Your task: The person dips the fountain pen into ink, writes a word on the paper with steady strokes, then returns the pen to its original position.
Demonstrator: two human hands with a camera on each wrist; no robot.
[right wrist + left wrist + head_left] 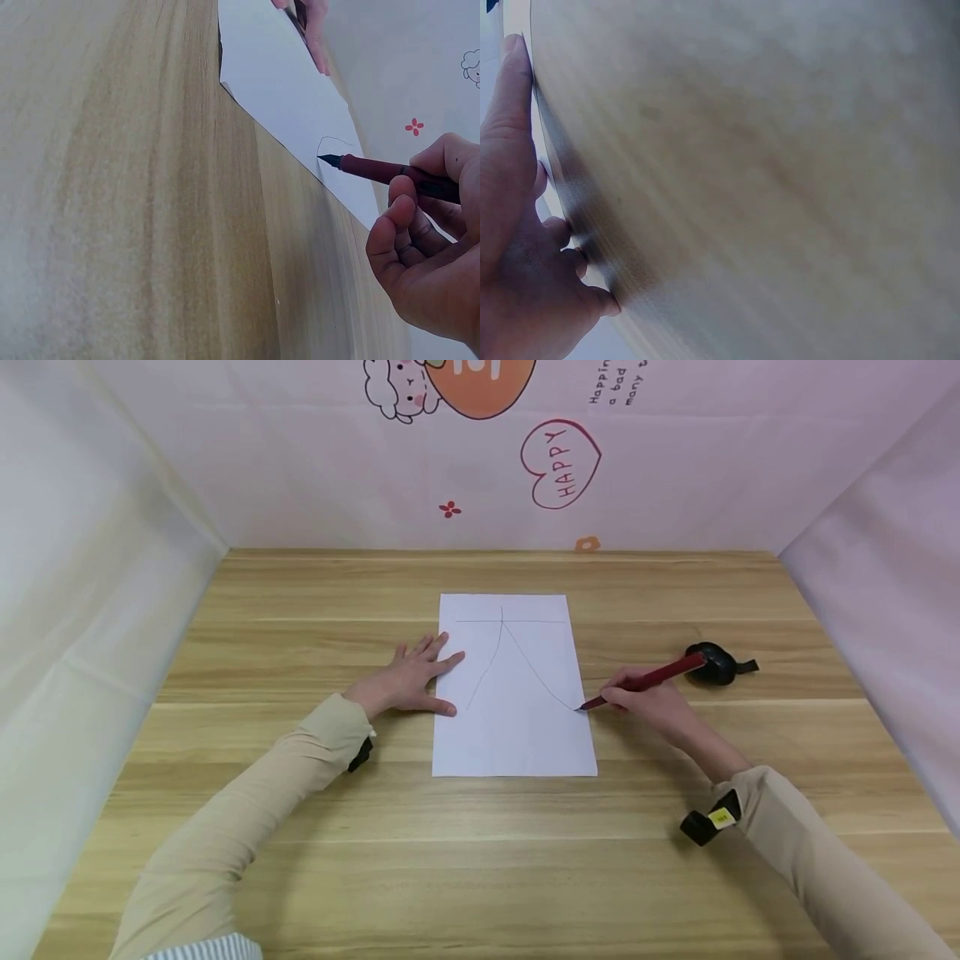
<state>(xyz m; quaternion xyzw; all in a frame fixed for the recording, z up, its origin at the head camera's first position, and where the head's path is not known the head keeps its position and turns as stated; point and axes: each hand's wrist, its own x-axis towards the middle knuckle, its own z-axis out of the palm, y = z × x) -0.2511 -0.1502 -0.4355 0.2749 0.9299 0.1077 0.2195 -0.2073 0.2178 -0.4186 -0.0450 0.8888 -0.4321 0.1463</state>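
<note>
A white sheet of paper [517,743] lies on the wooden table. Thin dark strokes on it form a level line, a short upright crossing it, and two legs spreading downward. My left hand [411,681] rests with spread fingers on the sheet's left edge; the left wrist view shows that hand [517,217] at its far left. My right hand [648,697] pinches a dark red fountain pen [660,674]. In the right wrist view, the fountain pen [367,168] has its nib at the paper, where the right leg ends near the right edge.
Right of the sheet lies a black rounded object [716,665] with a short tab; its kind is unclear. A printed white cloth [315,468] hangs behind the table, and plain white cloth [67,610] encloses the sides. Black wrist devices [700,828] sit at both cuffs.
</note>
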